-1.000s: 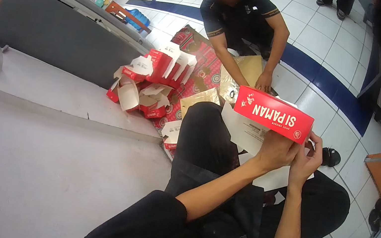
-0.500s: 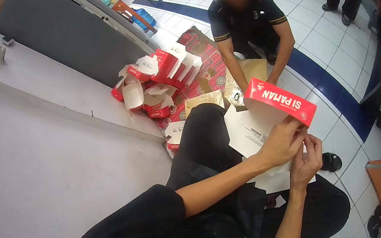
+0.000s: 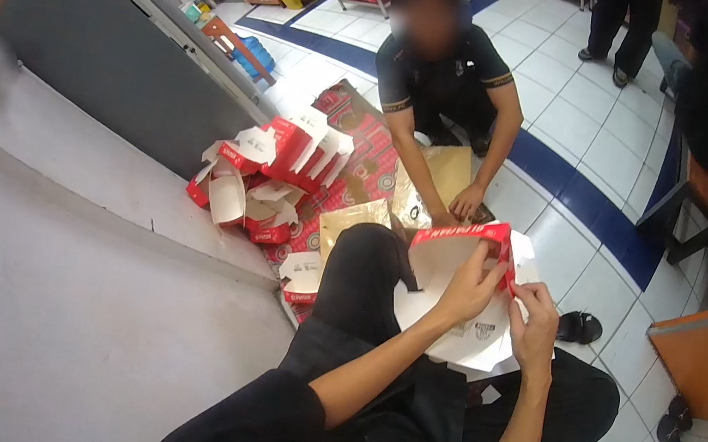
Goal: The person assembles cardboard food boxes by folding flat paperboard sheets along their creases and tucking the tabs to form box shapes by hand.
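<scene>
A red and white carton (image 3: 479,322), partly folded, is held above my lap with its white inside showing. My left hand (image 3: 472,288) is closed on its raised red wall, the fingers reaching inside the carton. At the carton's right corner, my right hand (image 3: 535,326) pinches the edge near a white flap. Several folded red and white boxes (image 3: 277,147) are heaped on a red patterned mat (image 3: 353,141) to the left of the carton. Another box (image 3: 301,276) rests beside my knee.
A co-worker (image 3: 448,78) crouches opposite, hands low by brown paper sheets (image 3: 446,176) just beyond the carton. A grey panel (image 3: 137,63) stands at the left. Black sandals (image 3: 580,327) lie on the tiles at right, near an orange panel (image 3: 706,355). Another person's legs (image 3: 623,27) stand behind.
The carton has tilted from its printed side toward its open inside, and its walls now meet at a corner. Both hands have shifted along it. The view has swung slightly.
</scene>
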`<action>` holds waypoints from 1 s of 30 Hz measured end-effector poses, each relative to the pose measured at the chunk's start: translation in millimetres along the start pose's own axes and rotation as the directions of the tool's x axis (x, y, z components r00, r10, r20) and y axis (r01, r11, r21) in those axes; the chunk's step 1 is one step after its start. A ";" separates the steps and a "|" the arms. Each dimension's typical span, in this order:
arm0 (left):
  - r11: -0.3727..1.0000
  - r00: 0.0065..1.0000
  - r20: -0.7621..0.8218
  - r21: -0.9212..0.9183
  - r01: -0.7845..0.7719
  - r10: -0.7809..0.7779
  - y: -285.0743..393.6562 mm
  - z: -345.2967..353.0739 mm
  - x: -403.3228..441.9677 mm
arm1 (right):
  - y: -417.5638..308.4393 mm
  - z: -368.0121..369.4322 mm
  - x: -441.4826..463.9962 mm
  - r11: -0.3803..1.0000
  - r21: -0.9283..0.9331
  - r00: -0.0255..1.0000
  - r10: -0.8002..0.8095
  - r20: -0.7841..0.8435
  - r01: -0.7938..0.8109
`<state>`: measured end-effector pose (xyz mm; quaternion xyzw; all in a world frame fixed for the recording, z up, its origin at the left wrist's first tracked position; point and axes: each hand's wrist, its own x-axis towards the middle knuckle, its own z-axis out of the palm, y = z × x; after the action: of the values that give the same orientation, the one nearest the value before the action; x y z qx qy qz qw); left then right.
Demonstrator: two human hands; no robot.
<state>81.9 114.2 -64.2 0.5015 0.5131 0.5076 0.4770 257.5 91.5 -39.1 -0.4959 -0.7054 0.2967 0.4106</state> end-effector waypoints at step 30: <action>0.986 0.974 -0.178 0.065 0.153 -0.139 -4.9 7.9 -3.3 | 3.4 19.0 14.2 0.961 0.123 0.967 0.240 0.086 -0.249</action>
<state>89.8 111.3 -69.4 0.4349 0.6074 0.4921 0.4468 240.0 105.8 -47.2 -0.5400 -0.6316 0.4086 0.3776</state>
